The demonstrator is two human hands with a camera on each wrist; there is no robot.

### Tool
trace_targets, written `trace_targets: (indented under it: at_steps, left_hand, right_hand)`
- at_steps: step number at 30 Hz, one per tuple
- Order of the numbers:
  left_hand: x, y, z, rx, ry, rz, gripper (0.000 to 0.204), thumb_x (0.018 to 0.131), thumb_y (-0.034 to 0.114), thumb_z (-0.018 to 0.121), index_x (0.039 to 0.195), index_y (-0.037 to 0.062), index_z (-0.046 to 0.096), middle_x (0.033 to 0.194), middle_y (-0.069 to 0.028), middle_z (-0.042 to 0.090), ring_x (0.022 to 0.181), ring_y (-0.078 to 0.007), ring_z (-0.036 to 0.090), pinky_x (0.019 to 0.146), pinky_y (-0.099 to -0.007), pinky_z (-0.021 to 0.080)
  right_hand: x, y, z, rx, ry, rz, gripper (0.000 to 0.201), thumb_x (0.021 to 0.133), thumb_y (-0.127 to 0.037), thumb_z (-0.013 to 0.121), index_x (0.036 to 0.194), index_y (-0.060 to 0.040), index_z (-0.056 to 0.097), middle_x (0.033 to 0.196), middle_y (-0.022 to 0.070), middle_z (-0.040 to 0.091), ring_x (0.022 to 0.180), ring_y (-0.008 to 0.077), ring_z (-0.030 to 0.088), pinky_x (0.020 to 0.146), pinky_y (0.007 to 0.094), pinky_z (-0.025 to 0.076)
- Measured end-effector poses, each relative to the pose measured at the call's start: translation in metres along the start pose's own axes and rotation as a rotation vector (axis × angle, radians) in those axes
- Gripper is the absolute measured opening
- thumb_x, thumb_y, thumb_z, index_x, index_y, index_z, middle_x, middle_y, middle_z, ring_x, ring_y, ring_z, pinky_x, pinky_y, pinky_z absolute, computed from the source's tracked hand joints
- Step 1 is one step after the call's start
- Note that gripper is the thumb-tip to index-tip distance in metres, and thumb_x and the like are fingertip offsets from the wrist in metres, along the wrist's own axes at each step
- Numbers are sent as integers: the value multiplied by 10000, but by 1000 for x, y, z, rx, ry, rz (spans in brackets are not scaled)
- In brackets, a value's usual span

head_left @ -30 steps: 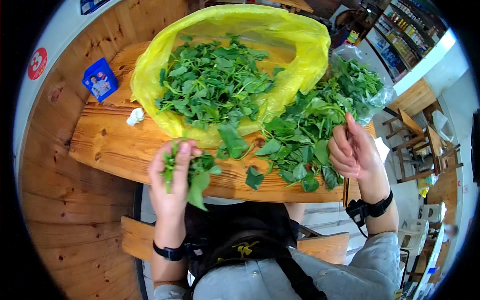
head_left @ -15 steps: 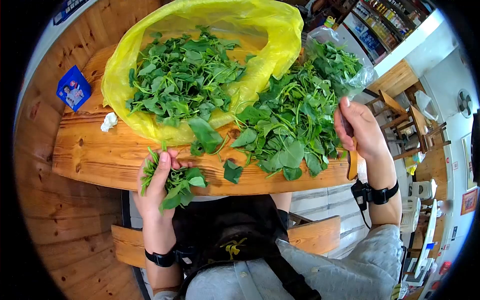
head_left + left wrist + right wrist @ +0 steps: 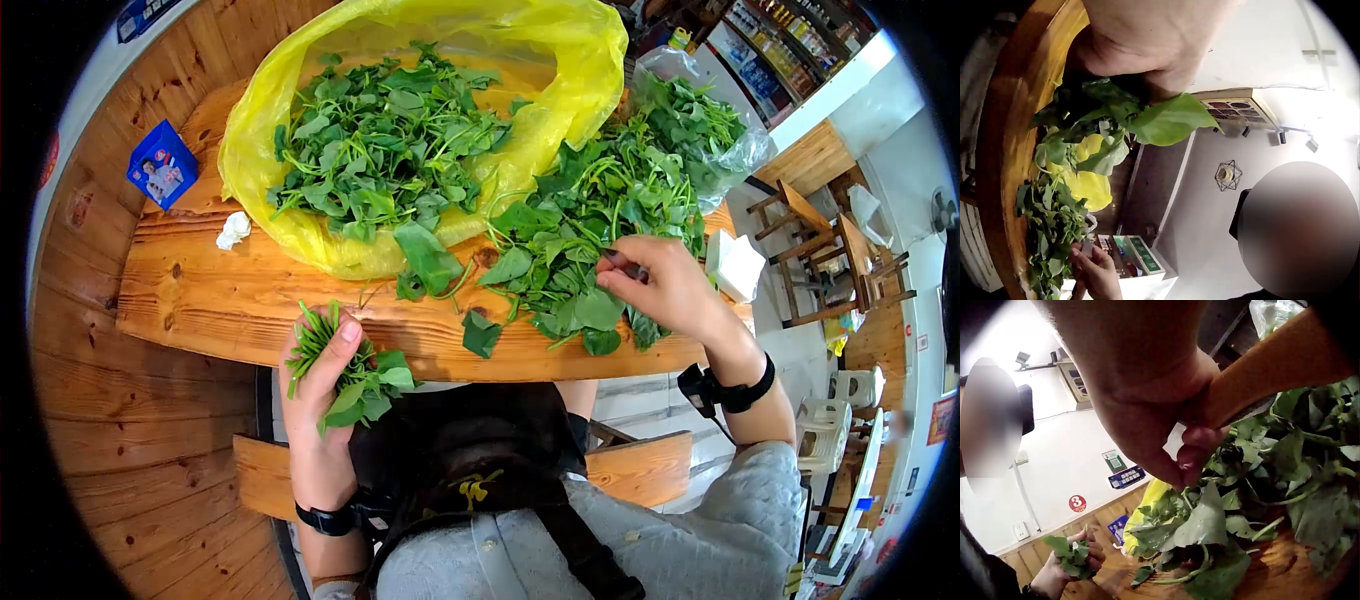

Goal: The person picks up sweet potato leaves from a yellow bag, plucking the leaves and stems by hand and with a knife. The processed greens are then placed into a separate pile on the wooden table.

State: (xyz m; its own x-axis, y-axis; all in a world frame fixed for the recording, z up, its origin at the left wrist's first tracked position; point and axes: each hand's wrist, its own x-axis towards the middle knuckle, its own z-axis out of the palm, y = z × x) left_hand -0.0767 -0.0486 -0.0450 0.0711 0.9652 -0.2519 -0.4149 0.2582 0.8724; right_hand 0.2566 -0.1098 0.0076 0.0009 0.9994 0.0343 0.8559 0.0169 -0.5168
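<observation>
My left hand [image 3: 318, 390] grips a bunch of leafy greens [image 3: 372, 388] at the table's front edge, cut-looking stems up and leaves hanging toward the lap. Over the loose pile of greens [image 3: 590, 225], my right hand [image 3: 662, 283] has its thumb and fingers curled. The right wrist view shows that hand [image 3: 1166, 419] round a wooden-handled tool [image 3: 1285, 365] with a thin metal edge, its tip hidden. Whether its fingertips also touch a stem, I cannot tell. An open yellow bag [image 3: 250, 180] holding more greens [image 3: 380, 140] lies left of the pile.
The wooden table [image 3: 190, 300] carries a blue packet [image 3: 162, 165], a crumpled white tissue [image 3: 234, 230], a white stack of napkins [image 3: 735, 265] and a clear bag of greens [image 3: 725, 160]. One loose leaf [image 3: 481, 334] lies near the front edge. A bench [image 3: 640, 470] stands below.
My right hand has moved left and inward over the pile, uncovering the napkins. My left hand still holds its bunch, now turned with the stems pointing up. The camera view has shifted.
</observation>
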Motion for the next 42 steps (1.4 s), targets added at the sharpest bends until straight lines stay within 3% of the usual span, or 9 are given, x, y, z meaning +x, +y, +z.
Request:
trace_targets:
  at_steps: [12,15,17,21,27,28,36,39,42]
  left_hand:
    - [-2,-7,13,50,-177,-79,261,799,154,740,971,24,593,706,-28,557,583,-123,538,534,-250,421]
    - [-8,-7,31,133,-287,-94,230,791,163,748,924,27,618,708,-22,571,581,-121,540,540,-245,427]
    - [-4,-10,44,273,-523,-109,195,827,166,724,951,19,690,807,-37,663,662,-101,581,597,-238,451]
    - [-7,-24,84,502,-690,-84,225,890,183,676,1000,-11,703,823,7,662,731,-62,552,677,-217,435]
    - [-1,-35,129,282,-566,-89,278,890,209,685,1040,-25,691,910,-1,678,825,-71,585,750,-227,465]
    - [1,-36,134,232,-557,-91,276,889,207,686,1043,-22,690,928,-7,682,838,-75,593,758,-233,471]
    - [13,-31,141,101,-617,-259,158,834,161,678,943,46,672,877,-6,663,800,-115,576,735,-281,499]
    - [14,-32,133,-365,-608,-683,120,846,151,653,936,73,633,877,-2,629,834,-136,589,759,-310,517]
    - [4,-40,129,-463,-491,-598,114,854,177,645,932,102,610,877,-7,608,828,-156,593,765,-339,529]
  right_hand:
    - [1,12,-14,118,97,26,229,803,-181,715,901,14,647,786,129,630,705,252,620,634,332,489]
    - [6,4,-7,19,102,-75,242,791,-188,721,944,-13,653,815,124,615,762,284,625,654,363,495]
    - [13,10,7,-66,149,-169,255,787,-199,720,968,-32,656,831,124,605,795,309,623,669,387,499]
    - [25,17,15,-102,184,-195,241,789,-231,715,873,-10,672,802,133,610,758,329,628,665,402,501]
    - [20,-12,-16,189,208,-79,272,772,-234,723,769,30,662,701,173,611,638,323,617,582,376,471]
    - [20,-8,-17,208,197,-97,228,785,-172,751,808,32,651,678,46,569,587,85,499,521,253,398]
    - [15,-20,-27,402,104,10,212,799,-183,734,812,16,661,669,25,538,580,78,480,507,241,366]
    - [12,-26,-23,338,149,-85,196,802,-164,728,813,14,645,696,27,547,581,78,491,511,239,378]
    - [11,-39,-15,330,240,-142,203,794,-163,711,807,18,622,722,97,578,601,180,570,517,298,429]
